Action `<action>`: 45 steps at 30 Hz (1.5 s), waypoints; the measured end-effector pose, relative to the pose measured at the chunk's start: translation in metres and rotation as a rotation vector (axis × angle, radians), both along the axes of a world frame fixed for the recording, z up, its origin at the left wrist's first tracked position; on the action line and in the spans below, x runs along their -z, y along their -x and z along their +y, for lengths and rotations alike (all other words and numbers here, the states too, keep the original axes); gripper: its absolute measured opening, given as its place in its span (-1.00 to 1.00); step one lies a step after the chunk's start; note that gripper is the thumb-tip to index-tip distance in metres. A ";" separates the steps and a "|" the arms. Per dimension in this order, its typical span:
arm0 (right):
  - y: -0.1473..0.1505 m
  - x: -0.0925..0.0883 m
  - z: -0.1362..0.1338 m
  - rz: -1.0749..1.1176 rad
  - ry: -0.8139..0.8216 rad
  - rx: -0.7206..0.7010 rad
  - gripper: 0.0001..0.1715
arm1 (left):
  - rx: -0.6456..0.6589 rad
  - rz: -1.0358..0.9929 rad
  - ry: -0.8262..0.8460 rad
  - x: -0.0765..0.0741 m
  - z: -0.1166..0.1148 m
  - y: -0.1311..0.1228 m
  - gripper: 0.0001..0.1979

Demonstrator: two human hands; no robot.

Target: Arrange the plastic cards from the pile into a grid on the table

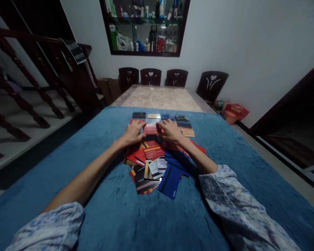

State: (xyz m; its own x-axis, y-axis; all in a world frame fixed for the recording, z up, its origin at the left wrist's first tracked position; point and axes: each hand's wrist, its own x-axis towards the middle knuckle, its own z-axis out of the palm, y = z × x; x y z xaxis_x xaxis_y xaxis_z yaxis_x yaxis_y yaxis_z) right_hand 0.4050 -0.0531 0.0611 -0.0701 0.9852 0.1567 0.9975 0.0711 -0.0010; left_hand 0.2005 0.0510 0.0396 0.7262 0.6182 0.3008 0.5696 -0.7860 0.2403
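Note:
A red card (150,129) lies between my two hands above the loose pile. Its left edge is gripped by the curled fingers of my left hand (133,133), and its right edge by those of my right hand (170,131). Just beyond the hands are rows of cards, among them a black card (139,115), a pale gold card (154,116) and a dark card (182,119). Under my wrists and nearer to me spreads a heap of overlapping cards, with a blue card (170,181), a black striped card (146,183) and a red card with a yellow stripe (154,152).
A blue cloth (99,209) covers the near part of the table; the far part shows a marble-like top (159,96). Several dark chairs (177,77) stand beyond it. Wooden railings (28,76) are at left, and a red bag (236,111) sits on the floor at right.

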 end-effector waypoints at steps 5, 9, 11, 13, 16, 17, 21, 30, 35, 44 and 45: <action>-0.001 -0.003 0.010 -0.021 0.036 0.024 -0.51 | -0.057 0.076 0.014 -0.003 0.004 -0.010 -0.47; -0.004 -0.003 0.017 -0.036 0.074 0.040 -0.53 | -0.088 0.134 0.032 -0.003 0.009 -0.017 -0.49; -0.006 -0.002 0.021 -0.045 0.092 0.049 -0.50 | -0.103 0.159 0.043 -0.002 0.011 -0.021 -0.49; -0.007 0.000 0.026 -0.050 0.106 0.051 -0.46 | -0.117 0.181 0.058 -0.001 0.012 -0.024 -0.48; -0.008 0.004 0.030 -0.043 0.120 0.040 -0.47 | -0.130 0.195 0.067 0.001 0.015 -0.026 -0.45; -0.008 0.005 0.032 -0.039 0.121 0.036 -0.49 | -0.130 0.194 0.069 0.002 0.016 -0.026 -0.44; -0.009 0.010 0.035 -0.050 0.116 0.033 -0.52 | -0.107 0.180 0.070 0.010 0.022 -0.026 -0.45; -0.011 0.015 0.038 -0.076 0.149 0.002 -0.55 | -0.095 0.224 0.081 0.016 0.025 -0.029 -0.59; -0.010 0.015 0.037 -0.089 0.161 -0.011 -0.58 | -0.090 0.244 0.087 0.018 0.026 -0.029 -0.56; -0.011 0.016 0.036 -0.090 0.147 -0.014 -0.57 | -0.073 0.195 0.102 0.022 0.031 -0.026 -0.58; -0.010 0.016 0.036 -0.088 0.145 -0.012 -0.58 | -0.069 0.181 0.107 0.022 0.032 -0.025 -0.59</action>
